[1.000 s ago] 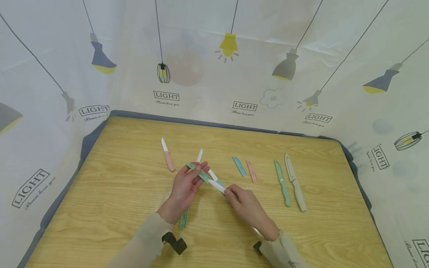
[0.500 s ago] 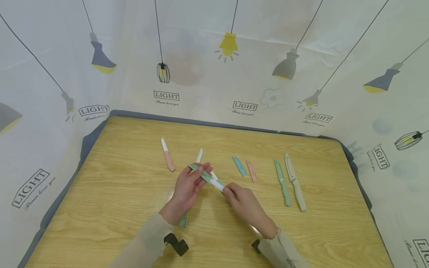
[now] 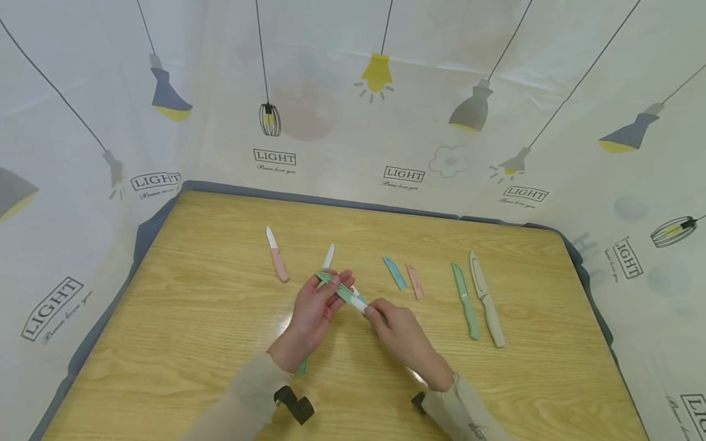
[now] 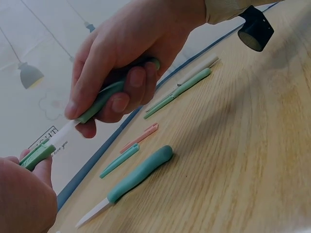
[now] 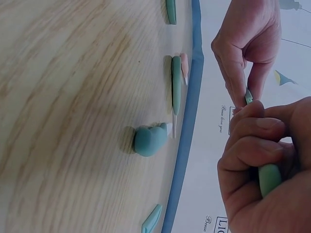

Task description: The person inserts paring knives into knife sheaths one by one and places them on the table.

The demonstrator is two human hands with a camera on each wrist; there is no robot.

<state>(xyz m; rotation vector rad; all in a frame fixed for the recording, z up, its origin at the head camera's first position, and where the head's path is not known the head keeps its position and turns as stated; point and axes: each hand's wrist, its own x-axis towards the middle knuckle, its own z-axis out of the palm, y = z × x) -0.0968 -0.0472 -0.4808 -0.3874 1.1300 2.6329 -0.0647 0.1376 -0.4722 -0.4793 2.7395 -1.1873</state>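
My left hand (image 3: 311, 312) pinches a green knife sheath (image 3: 339, 289) between thumb and fingers. My right hand (image 3: 405, 337) grips the green handle (image 4: 103, 101) of a knife, whose white blade (image 4: 65, 133) runs partly inside the sheath; a short stretch of it shows between the two hands. Beneath them on the table lies a blue-handled knife (image 4: 141, 174) with a white blade. Another white blade (image 3: 329, 256) pokes out beyond my left fingers, and its green handle (image 5: 176, 82) shows in the right wrist view. A second green sheath (image 3: 303, 366) is mostly hidden under my left wrist.
A pink knife (image 3: 278, 264) lies at the left of the wooden table (image 3: 193, 306). Right of centre are a blue sheath (image 3: 394, 273) and a pink sheath (image 3: 415, 282). Farther right, a green sheathed knife (image 3: 466, 306) lies beside a beige one (image 3: 488, 303).
My left hand has shifted slightly right with the sheath, and my right hand slightly left. The blade has slid deeper into the sheath, so less white shows.
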